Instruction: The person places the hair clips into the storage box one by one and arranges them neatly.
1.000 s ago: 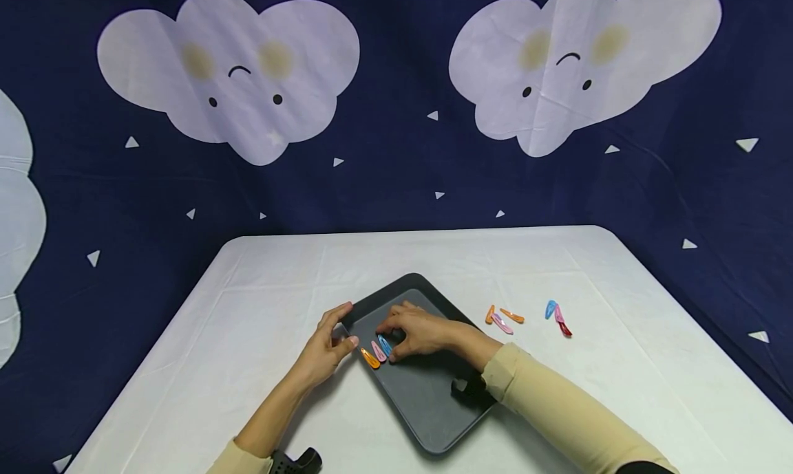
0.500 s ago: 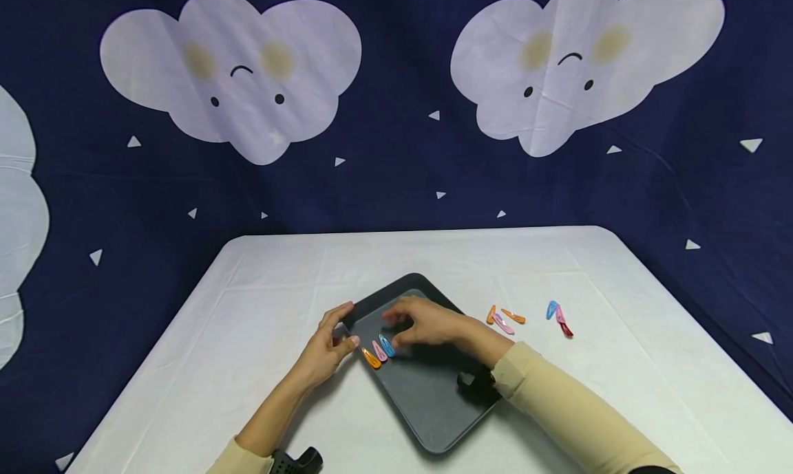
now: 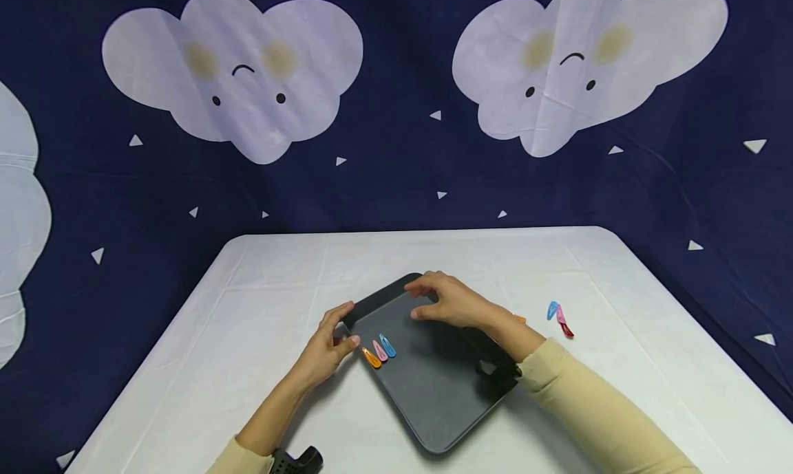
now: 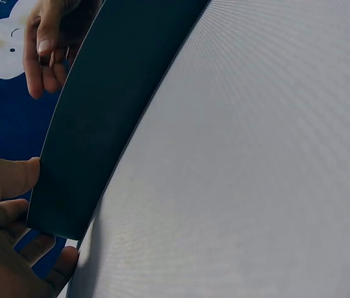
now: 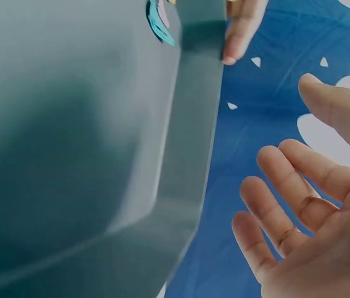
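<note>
A dark grey tray (image 3: 434,391) lies turned at an angle on the white table. Three snap hair clips sit in a row inside it by the left wall: orange (image 3: 372,358), pink (image 3: 380,351) and blue (image 3: 387,346). My left hand (image 3: 323,350) grips the tray's left corner, thumb on the rim and fingers round the outside, as the left wrist view also shows. Above the tray's far end, my right hand (image 3: 451,303) is held with fingers spread and nothing between them; the right wrist view shows its bare palm (image 5: 324,248).
Right of the tray, a blue clip (image 3: 552,310), a pink clip (image 3: 560,314) and a red clip (image 3: 566,330) lie together on the table (image 3: 619,391). An orange clip (image 3: 520,318) peeks out behind my right forearm. A dark blue cloud-print cloth (image 3: 396,185) hangs behind.
My right hand has let go of the blue clip, leaving it beside the pink one, and has moved up and right. Its forearm now covers most of the nearer loose clips. The left hand stays.
</note>
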A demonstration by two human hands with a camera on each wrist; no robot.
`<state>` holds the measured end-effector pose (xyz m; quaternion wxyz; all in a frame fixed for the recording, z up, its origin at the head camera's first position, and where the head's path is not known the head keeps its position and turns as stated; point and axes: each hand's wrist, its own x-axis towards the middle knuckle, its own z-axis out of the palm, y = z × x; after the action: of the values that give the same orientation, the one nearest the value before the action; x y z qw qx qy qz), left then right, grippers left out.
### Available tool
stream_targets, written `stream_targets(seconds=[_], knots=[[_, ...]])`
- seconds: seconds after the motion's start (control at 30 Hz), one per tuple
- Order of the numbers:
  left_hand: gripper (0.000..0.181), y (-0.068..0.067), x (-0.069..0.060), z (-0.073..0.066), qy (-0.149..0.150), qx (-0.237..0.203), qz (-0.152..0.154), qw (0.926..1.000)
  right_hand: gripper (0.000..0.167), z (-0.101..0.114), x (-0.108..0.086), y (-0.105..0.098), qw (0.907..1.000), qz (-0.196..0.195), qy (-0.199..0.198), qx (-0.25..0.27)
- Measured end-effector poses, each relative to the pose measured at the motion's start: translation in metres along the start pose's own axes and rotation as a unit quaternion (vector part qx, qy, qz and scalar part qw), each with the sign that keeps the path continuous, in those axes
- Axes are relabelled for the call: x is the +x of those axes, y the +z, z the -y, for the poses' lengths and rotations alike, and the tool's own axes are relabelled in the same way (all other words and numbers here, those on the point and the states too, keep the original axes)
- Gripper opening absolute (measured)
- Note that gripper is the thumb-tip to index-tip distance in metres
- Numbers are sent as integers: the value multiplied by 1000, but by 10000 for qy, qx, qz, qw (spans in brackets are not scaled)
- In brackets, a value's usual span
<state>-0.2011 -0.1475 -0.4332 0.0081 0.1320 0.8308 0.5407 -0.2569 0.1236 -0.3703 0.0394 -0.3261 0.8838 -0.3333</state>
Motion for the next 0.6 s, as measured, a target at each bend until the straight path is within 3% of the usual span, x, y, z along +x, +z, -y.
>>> stream_targets(seconds=[0.37, 0.6], knots=[[60, 0, -1, -2, -9, -18, -2, 10000, 45, -10, -17, -22, 9970, -768, 5, -131], [60, -1, -1, -2, 17, -5, -21, 10000, 43, -14, -28, -33, 9935, -1082, 306, -170]])
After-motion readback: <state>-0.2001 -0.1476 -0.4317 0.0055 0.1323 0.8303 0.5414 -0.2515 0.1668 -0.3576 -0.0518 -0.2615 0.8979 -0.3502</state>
